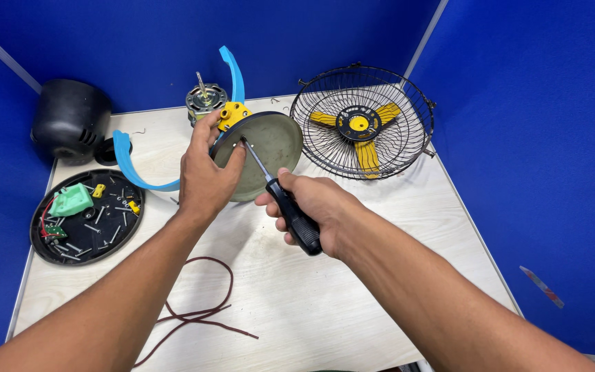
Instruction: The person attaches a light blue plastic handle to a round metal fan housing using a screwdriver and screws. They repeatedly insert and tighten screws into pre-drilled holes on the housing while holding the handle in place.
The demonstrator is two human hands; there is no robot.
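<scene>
Left hand (204,176) grips the round fan base plate (270,148), tilted on edge at desk (352,289) centre. Right hand (311,207), fingers closed round a screwdriver (280,193), tip at a screw (barely visible); the screw step is judged in hand, calling for steady axial pressure.

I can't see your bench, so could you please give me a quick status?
Left hand steadies round base plate. Right hand grips screwdriver, tip on plate. Fan guard alongside, clear.
</scene>
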